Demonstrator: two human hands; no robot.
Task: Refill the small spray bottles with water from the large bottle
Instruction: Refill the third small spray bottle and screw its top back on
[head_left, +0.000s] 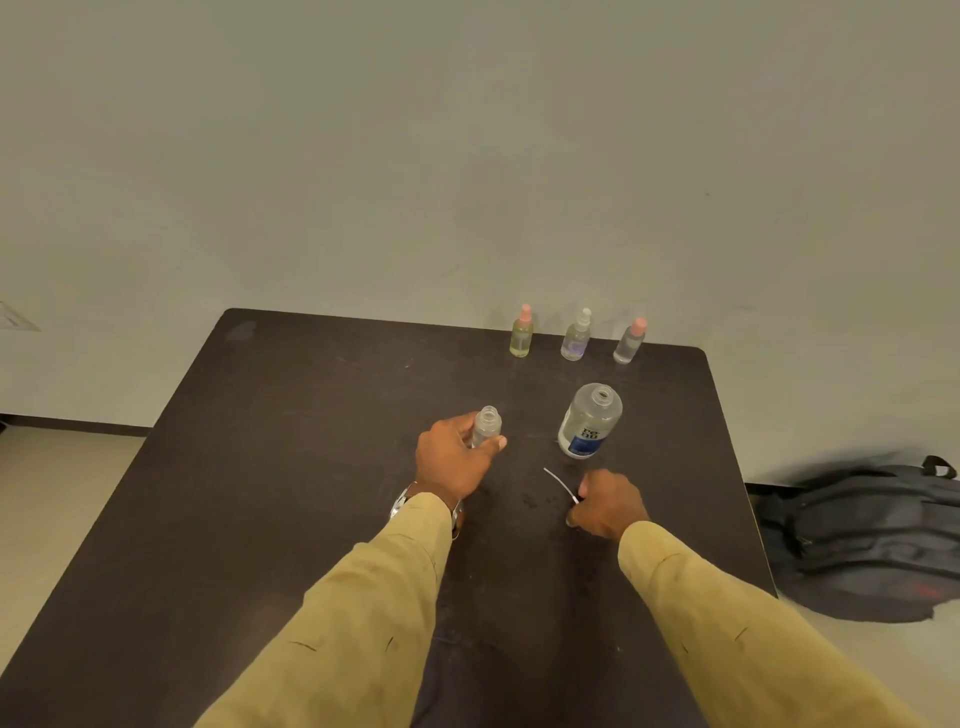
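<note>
My left hand (453, 462) grips a small clear spray bottle (487, 423) with no cap on its open neck, held upright just above the dark table (291, 467). My right hand (605, 506) is closed around the bottle's spray head; only its thin white dip tube (558, 483) sticks out toward the upper left. The large clear bottle (589, 422) with a blue label stands open and uncapped just beyond my right hand. Three capped small spray bottles stand in a row at the table's far edge: a yellowish one (521, 335), a purplish one (576, 338) and a clear one (629, 343).
A few water drops (535, 501) lie on the table between my hands. A dark backpack (862, 540) lies on the floor right of the table. A plain wall rises behind the table's far edge.
</note>
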